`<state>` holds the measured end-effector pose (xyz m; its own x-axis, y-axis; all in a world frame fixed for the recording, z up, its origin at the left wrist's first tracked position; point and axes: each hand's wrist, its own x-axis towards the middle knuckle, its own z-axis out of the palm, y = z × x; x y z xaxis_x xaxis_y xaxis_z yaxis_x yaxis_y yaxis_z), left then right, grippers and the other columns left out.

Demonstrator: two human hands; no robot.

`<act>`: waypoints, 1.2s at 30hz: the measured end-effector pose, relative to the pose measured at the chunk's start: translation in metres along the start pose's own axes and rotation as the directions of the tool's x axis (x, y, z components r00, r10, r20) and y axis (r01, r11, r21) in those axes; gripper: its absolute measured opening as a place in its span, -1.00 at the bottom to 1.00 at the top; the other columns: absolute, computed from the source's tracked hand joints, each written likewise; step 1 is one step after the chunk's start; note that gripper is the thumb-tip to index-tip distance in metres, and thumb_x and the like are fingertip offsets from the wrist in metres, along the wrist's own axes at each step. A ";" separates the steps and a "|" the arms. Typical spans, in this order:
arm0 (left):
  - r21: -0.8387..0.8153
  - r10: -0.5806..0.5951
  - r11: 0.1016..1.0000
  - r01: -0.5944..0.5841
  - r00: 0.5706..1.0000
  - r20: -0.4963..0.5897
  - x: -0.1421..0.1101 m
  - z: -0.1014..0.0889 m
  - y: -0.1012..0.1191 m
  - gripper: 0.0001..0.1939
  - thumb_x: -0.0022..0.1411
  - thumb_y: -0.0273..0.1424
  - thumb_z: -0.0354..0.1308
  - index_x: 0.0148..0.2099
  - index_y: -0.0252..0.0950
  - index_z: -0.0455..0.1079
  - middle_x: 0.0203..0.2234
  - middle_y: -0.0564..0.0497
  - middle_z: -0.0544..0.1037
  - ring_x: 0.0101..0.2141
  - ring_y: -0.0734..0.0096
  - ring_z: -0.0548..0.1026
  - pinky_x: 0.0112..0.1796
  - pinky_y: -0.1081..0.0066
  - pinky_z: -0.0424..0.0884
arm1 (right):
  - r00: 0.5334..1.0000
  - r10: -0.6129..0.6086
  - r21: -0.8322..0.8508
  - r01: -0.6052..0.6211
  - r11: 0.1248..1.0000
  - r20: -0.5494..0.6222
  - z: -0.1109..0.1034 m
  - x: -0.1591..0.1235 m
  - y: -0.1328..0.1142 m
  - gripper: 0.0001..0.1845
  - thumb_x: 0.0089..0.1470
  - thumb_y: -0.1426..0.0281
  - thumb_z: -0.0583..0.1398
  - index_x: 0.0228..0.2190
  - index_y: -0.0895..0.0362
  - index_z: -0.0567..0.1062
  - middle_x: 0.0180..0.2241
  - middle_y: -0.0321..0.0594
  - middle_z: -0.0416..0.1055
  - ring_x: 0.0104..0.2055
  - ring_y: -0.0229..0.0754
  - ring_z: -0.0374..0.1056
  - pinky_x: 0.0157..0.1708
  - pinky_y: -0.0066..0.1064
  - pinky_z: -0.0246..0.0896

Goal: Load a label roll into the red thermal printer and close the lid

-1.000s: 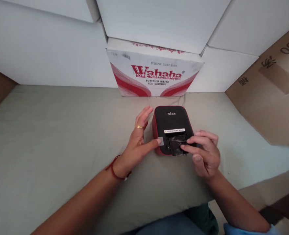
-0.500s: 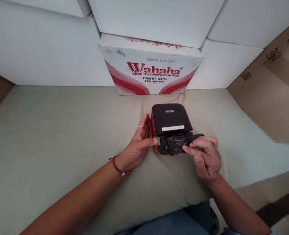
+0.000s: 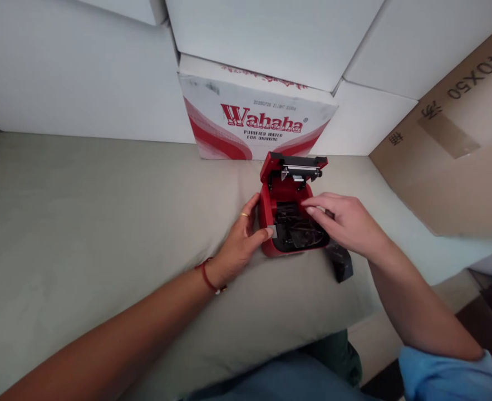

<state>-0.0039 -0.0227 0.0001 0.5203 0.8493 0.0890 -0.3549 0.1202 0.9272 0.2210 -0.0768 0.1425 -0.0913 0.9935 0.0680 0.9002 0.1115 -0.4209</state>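
Note:
A small red and black label printer [image 3: 265,209] sits on the cloth with its lid [image 3: 319,161] raised, baring the red inside and a metal bar under the lid. My left hand [image 3: 244,236] grips its left side, the thumb on a grey button [image 3: 274,230] and the fingers along the outer wall. Over the printer's right wall reaches my right hand [image 3: 340,220], thumb and forefinger close together at the inner edge; what is between them is hidden. Shiny black film [image 3: 306,234] lies across the front opening. Another black piece [image 3: 341,262] rests on the cloth below my right hand.
Behind the printer stands a white and red water carton [image 3: 262,120], with large white boxes [image 3: 254,33] stacked around it. A brown cardboard box [image 3: 450,139] borders the right side. Pale green cloth [image 3: 104,211] covers the surface, whose front edge drops near my lap.
The printer's lid has swung up from closed to open. My right hand has moved from the film at the front up to the right wall. The view has turned slightly.

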 end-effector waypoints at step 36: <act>0.020 0.024 1.000 -0.025 1.000 0.019 0.000 -0.009 -0.005 -0.13 0.31 -0.02 0.42 0.52 -0.06 0.18 0.58 -0.15 0.19 0.56 -0.14 0.16 0.54 -0.21 0.12 | 0.911 0.222 0.150 -0.287 0.946 0.347 -0.018 -0.014 0.118 -0.66 0.10 0.40 0.22 -0.11 0.15 0.69 -0.15 -0.13 0.70 -0.16 -0.14 0.58 -0.08 -0.29 0.48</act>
<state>-0.0092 -0.0180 -0.0078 0.5263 0.8420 0.1183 -0.3521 0.0892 0.9317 0.3364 -0.0783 0.1079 -0.0311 0.9379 -0.3454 0.8142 -0.1767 -0.5530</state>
